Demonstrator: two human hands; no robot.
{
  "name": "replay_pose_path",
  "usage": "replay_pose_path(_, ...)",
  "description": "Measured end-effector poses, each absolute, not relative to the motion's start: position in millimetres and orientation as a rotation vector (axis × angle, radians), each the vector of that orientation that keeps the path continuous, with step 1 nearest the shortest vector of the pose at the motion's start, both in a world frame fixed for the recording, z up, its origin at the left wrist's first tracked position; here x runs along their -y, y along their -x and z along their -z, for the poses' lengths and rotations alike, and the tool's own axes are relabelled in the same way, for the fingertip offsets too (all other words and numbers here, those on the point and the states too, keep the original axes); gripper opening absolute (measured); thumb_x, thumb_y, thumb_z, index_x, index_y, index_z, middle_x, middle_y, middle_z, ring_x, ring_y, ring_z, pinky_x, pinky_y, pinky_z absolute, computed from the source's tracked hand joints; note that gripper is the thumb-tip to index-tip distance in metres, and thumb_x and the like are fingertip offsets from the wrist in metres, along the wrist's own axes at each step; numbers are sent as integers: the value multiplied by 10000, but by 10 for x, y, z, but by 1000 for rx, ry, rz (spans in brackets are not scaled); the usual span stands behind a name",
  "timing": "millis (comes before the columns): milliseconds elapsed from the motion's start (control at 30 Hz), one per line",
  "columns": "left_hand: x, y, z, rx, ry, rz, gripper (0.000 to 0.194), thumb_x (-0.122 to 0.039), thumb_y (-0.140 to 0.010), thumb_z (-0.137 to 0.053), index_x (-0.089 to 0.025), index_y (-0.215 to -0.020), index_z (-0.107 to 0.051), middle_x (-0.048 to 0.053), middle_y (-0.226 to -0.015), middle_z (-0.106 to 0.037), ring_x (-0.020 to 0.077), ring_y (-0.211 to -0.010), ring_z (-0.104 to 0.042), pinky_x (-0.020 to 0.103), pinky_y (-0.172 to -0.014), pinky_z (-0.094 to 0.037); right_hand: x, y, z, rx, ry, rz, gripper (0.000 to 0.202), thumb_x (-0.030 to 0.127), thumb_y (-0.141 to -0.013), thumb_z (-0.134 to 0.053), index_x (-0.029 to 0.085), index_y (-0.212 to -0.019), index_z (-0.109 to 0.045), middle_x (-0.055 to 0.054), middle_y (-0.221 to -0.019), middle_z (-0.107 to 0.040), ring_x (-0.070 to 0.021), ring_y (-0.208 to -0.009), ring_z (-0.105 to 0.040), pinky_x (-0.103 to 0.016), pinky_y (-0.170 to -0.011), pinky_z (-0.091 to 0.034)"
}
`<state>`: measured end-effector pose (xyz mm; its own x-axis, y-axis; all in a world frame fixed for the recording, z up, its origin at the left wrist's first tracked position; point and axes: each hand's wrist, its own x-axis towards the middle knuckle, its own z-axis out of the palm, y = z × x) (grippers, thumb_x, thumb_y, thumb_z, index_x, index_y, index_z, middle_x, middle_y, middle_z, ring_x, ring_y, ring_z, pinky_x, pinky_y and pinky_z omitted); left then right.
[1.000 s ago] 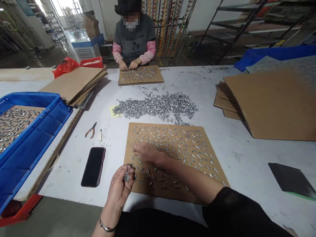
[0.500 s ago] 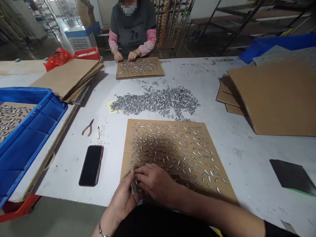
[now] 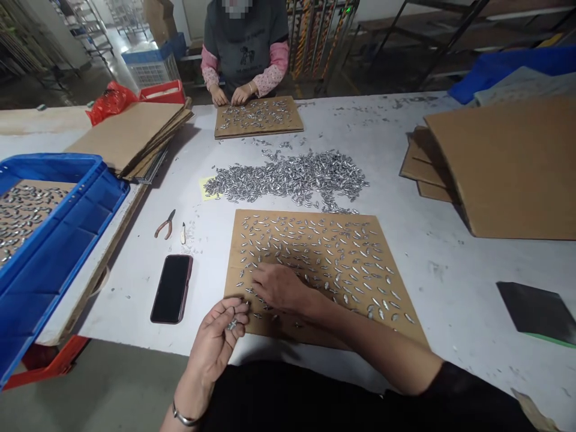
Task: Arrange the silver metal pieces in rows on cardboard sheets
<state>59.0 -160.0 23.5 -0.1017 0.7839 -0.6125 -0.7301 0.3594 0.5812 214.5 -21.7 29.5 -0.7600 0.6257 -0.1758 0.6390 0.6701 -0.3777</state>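
My left hand (image 3: 220,330) is palm up at the cardboard's near left corner, its fingers curled around several small silvery spindle-shaped metal pieces (image 3: 232,324). Over the left part of the cardboard sheet (image 3: 310,339), my right hand (image 3: 278,287) points its bent fingertips down, closed together. Whatever the right fingertips hold is hidden under the hand. Many of the same metal pieces lie spaced out across the sheet. Just beyond its far edge, a large heap of metal pieces (image 3: 292,177) is spread on the white table.
Left of the sheet lie a phone (image 3: 171,289), pliers (image 3: 165,225) and a small knife (image 3: 182,233). A blue crate (image 3: 85,207) stands at far left. Cardboard stacks (image 3: 508,168) flank the table. Opposite, a co-worker (image 3: 246,51) handles pieces on another cardboard (image 3: 260,133).
My hands were together over the near left edge of the cardboard. Now the right has moved away, forward over the sheet, while the left has drawn slightly left with its metal pieces showing.
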Motion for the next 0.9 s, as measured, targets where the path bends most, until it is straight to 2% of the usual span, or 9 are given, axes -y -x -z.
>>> replay_pose_path(133,1571,-501,-224,-1096,-42,-1323,258,-157,-728,-850,-102,-956,-743,103,-912,-749,111,-717,-647,188,-610,-504,86,-1924,-272,-2775,-967,545,245,247,-1004,-484,142,-965,-701,-122,-988,-700,-197,-829,-646,-279,-710,-438)
replay_pose_path(267,1566,-522,-262,-1063,-38,-1313,242,-194,-750,-846,-95,-943,-739,104,-922,-740,114,-722,-647,192,-619,-513,84,-1923,-302,-2787,-1023,547,199,228,-989,-515,128,-993,-687,-132,-1035,-695,-210,-862,-643,-297,-723,-448)
replay_pose_path(367,1607,-590,-299,-1041,-39,-1272,258,-266,-823,-806,-93,-1002,-736,123,-965,-736,166,-813,-681,242,-681,-548,294,-2096,-340,-2929,-1085,632,226,258,-1026,-477,153,-957,-665,-99,-968,-689,-184,-841,-622,-287,-726,-437)
replay_pose_path(433,1650,-648,-308,-979,-25,-1218,283,-321,-883,-751,-111,-1070,-727,122,-999,-732,196,-882,-693,299,-762,-573,524,-2237,-348,-3072,-953,739,253,264,-1042,-450,178,-941,-665,-74,-924,-690,-177,-851,-611,-291,-754,-436)
replay_pose_path(567,1709,-763,-296,-869,-21,-1072,275,-361,-941,-680,-165,-1132,-705,99,-1039,-729,197,-918,-699,348,-857,-570,912,-2432,-300,-3239,-720,851,157,202,-998,-529,192,-1054,-676,-77,-1101,-714,-198,-967,-613,-344,-851,-421)
replay_pose_path(767,1672,-899,-317,-833,-28,-960,316,-406,-908,-713,-157,-1102,-710,113,-1037,-730,237,-962,-706,347,-845,-572,1011,-2552,-242,-3191,-764,880,99,221,-981,-571,192,-975,-666,-66,-1097,-728,-193,-909,-619,-350,-825,-404)
replay_pose_path(900,1673,-937,-344,-851,-26,-929,342,-418,-885,-738,-155,-1103,-719,108,-1032,-728,234,-948,-705,339,-828,-572,1058,-2598,-261,-3143,-789,867,130,237,-998,-544,178,-976,-658,-78,-1019,-719,-204,-925,-614,-343,-842,-417)
